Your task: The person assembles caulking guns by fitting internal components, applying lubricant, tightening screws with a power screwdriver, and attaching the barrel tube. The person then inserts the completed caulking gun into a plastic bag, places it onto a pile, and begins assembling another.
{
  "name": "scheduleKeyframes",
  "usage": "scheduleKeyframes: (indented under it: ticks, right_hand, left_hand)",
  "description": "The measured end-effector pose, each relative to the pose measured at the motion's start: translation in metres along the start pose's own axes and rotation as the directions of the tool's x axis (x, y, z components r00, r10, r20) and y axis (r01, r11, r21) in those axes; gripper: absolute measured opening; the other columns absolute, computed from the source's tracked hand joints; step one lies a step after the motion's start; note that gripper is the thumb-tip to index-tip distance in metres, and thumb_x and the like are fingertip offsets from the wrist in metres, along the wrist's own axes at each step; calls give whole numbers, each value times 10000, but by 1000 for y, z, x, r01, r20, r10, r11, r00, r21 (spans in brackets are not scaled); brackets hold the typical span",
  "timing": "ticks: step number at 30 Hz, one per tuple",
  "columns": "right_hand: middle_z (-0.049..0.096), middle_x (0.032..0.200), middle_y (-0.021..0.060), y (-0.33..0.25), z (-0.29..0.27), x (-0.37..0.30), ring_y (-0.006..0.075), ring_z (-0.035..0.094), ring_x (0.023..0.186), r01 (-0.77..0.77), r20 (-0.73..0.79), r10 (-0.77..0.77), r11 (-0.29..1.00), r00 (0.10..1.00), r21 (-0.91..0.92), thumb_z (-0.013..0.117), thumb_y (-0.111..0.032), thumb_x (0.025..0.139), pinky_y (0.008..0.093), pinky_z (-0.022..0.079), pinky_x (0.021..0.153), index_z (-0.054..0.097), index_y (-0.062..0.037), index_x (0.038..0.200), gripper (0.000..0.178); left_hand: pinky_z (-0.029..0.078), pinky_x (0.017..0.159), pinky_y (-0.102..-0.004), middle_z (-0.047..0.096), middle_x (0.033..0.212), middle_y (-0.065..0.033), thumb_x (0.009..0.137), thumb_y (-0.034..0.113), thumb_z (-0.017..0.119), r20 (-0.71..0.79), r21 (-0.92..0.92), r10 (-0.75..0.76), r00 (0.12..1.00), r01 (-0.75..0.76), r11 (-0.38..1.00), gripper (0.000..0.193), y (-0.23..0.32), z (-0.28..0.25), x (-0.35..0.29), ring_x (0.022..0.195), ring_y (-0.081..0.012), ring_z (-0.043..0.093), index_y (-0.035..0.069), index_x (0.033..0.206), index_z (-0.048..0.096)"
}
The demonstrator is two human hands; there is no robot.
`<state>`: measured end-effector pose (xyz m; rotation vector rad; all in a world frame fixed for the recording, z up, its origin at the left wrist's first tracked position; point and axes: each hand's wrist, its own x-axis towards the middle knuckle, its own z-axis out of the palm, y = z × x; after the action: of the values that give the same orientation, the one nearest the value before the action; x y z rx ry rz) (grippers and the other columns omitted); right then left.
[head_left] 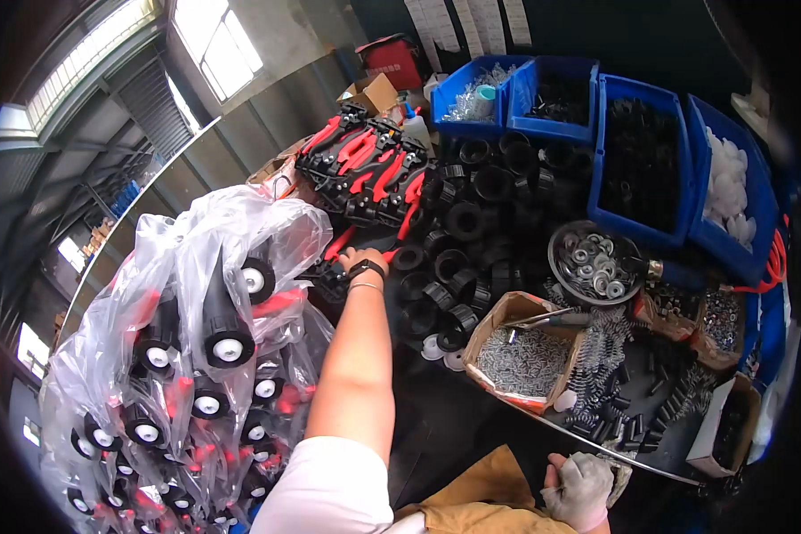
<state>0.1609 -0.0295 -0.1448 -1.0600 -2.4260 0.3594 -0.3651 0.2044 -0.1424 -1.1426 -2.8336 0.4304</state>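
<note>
My left hand (358, 258), with a dark band on the wrist, reaches out to the near edge of a pile of black-and-red trigger assemblies (365, 169). Red levers show on both sides of it; its fingertips are mostly hidden, so whether it grips one is unclear. My right hand (580, 488), in a pale glove with the thumb bare, rests curled by the table's front edge. Its fingers are folded, and whatever is in them is hidden. Black threaded ring caps (463, 221) lie heaped to the right of my left hand.
A large clear plastic bag (214, 214) of black tubes with white ends fills the left. Blue bins (552, 133) of small parts line the back. A bowl of washers (596, 264), a carton of screws (523, 360) and loose springs (599, 356) lie on the right.
</note>
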Motion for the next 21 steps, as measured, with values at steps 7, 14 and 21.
scheduleKeyframes:
  ticks: [7,14,21]
  right_hand:
    - [636,874,95,0,2,0,306,639,756,90,-176,-69,989,982,114,759,-137,778,433,518,653,694,-108,1095,325]
    - [561,737,66,13,5,0,261,581,605,108,-182,-88,989,979,104,773,-149,698,421,453,558,630,-86,890,248]
    - [617,830,78,14,-11,3,262,630,730,79,-178,-23,946,984,315,769,-119,786,392,499,612,640,-60,886,173]
  left_hand:
    - [603,830,-474,647,1184,-228,897,167,692,-326,-374,-272,905,141,917,437,-53,-8,-7,1057,-380,703,43,1280,521]
    - [467,1058,-475,624,1244,-212,940,18,583,-854,-513,-166,493,-750,416,406,-3,-74,-142,1134,-362,627,-5,1343,537]
    - [560,954,-453,493,1177,-120,1018,235,593,-870,-464,69,489,-761,-453,331,23,-73,-283,1088,-374,653,31,781,485]
